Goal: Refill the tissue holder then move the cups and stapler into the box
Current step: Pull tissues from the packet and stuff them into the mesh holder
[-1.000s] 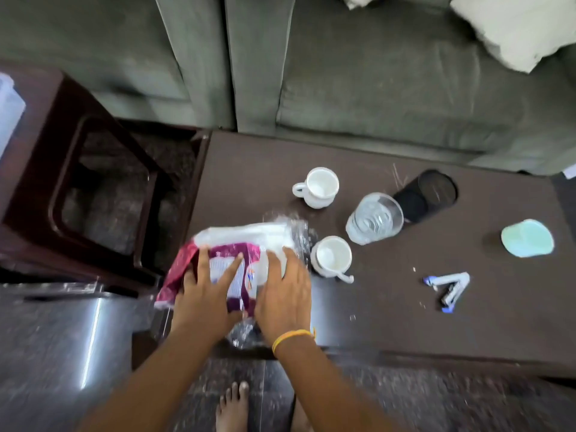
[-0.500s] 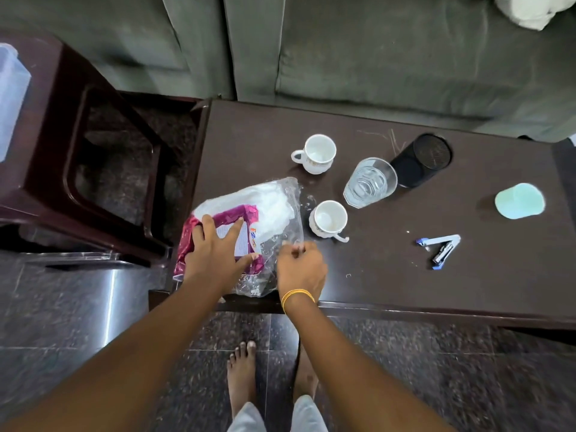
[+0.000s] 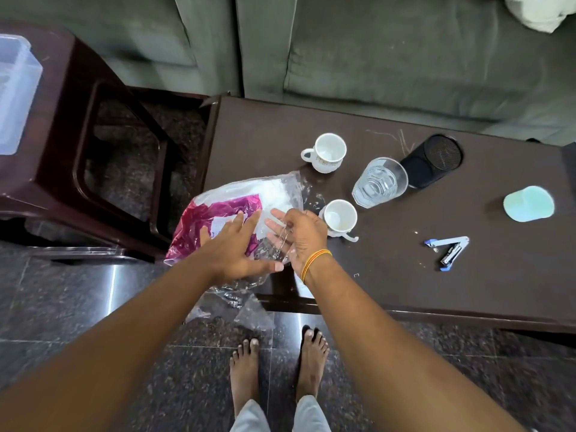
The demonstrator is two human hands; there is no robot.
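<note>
A clear and magenta tissue pack (image 3: 249, 198) lies at the near left corner of the dark table (image 3: 467, 275), its torn plastic hanging over the edge. My left hand (image 3: 233, 251) lies flat on the pack, fingers spread. My right hand (image 3: 299, 238) pinches the clear wrapper at the pack's right end. Two white cups stand close by, one (image 3: 339, 216) just right of my right hand and one (image 3: 327, 151) farther back. A blue and white stapler (image 3: 448, 251) lies open to the right. The black mesh tissue holder (image 3: 433, 160) lies on its side at the back.
A clear glass (image 3: 378, 182) stands beside the holder and a pale green lid (image 3: 528, 202) lies at the far right. A clear plastic box (image 3: 15, 92) sits on a dark stool (image 3: 87, 126) at the left. A grey sofa (image 3: 374, 51) runs behind the table. My bare feet stand below.
The pack has been pulled toward the table's near edge and its plastic now hangs over it. My right hand lifted from pressing the pack to pinching the wrapper's end.
</note>
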